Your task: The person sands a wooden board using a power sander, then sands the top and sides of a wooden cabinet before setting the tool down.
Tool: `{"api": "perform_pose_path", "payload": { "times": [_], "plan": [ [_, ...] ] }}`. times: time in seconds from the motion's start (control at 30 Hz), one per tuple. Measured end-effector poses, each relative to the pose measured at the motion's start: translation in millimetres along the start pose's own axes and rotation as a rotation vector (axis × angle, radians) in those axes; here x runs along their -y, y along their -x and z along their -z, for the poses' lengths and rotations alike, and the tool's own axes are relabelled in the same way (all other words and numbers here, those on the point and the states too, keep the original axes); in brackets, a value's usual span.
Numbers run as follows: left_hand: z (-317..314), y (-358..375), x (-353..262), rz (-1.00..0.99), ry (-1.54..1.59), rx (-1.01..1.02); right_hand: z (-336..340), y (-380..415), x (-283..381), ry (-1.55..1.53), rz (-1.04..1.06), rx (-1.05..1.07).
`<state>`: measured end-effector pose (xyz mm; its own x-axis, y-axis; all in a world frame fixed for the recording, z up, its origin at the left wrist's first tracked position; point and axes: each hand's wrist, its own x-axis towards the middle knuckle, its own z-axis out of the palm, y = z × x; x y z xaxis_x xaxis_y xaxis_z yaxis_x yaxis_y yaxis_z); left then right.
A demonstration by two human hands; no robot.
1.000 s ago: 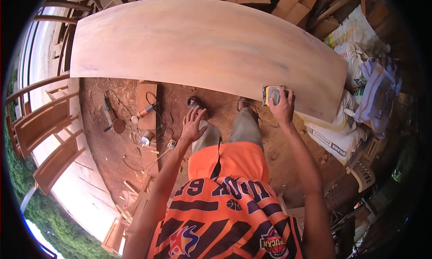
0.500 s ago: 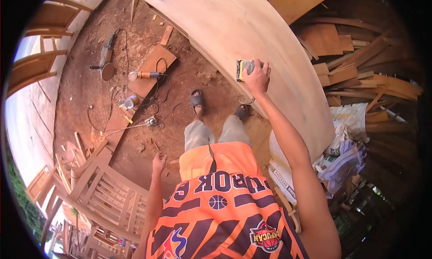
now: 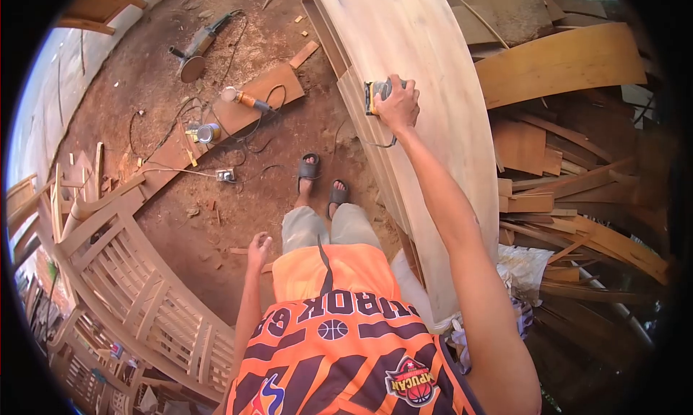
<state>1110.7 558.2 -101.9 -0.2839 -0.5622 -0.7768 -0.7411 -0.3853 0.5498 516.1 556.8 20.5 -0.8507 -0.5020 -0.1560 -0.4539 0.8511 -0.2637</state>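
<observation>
My right hand (image 3: 401, 110) is wrapped over the top of a yellow and black power sander (image 3: 373, 97). The sander rests on a long, pale wooden panel (image 3: 433, 162), close to its left edge, and a dark cord trails below my wrist. My left hand (image 3: 259, 251) hangs beside my body with loosely bent fingers and nothing in it. It is nearest to a slatted wooden bench (image 3: 144, 285) at the lower left.
An angle grinder (image 3: 195, 58) lies on the dirt floor. A smaller orange power tool (image 3: 249, 101) and a can (image 3: 208, 133) are on or beside a plank (image 3: 271, 101). Cords cross the ground. Stacked wood offcuts (image 3: 563, 191) fill the right side.
My view has turned and shifted, so the panel stands more upright in it. My feet are closer together. The sander remains in my right hand near the panel's left edge.
</observation>
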Motion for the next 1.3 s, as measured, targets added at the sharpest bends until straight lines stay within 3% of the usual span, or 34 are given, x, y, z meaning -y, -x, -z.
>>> {"api": "perform_pose_path", "payload": {
  "times": [0.17,0.37,0.53,0.6,0.7,0.83,0.9,1.0,1.07,1.23,1.3],
  "plan": [
    [-4.0,11.4,-35.7,0.022,0.089,-0.067,-1.8,54.8,-33.8,-0.013,0.104,-0.008],
    [-52.2,11.3,45.3,0.024,0.144,-0.182,-1.7,62.4,-48.8,0.013,0.127,0.018],
    [-96.5,52.0,56.7,0.173,0.117,-0.08,-0.9,2.0,-18.1,-0.016,0.146,-0.031],
    [-111.9,53.4,82.8,0.185,0.357,0.037,-3.0,-30.8,0.6,-0.001,0.166,-0.032],
    [-119.3,34.2,82.2,0.234,0.412,0.03,-7.8,-89.6,37.3,0.015,0.209,-0.044],
    [-93.3,-18.9,40.9,0.297,0.458,0.046,-13.8,-174.9,101.0,0.034,0.225,-0.061],
    [-74.2,-53.9,-16.5,0.308,0.293,-0.066,-17.9,-221.2,137.0,0.035,0.249,-0.062],
    [-47.4,-108.6,-76.2,0.17,0.476,-0.238,-28.3,-290.1,185.1,0.041,0.292,-0.081],
    [-28.8,-131.2,-121.2,0.189,0.548,-0.254,-32.4,-326.2,214.7,0.057,0.314,-0.091],
    [-29.0,-154.7,-143.9,0.212,0.583,-0.238,-32.7,-403.1,274.8,0.065,0.304,-0.082],
    [-31.5,-145.3,-144.8,0.347,0.59,-0.214,-34.5,-434.4,294.2,0.07,0.306,-0.088]
  ]
}}
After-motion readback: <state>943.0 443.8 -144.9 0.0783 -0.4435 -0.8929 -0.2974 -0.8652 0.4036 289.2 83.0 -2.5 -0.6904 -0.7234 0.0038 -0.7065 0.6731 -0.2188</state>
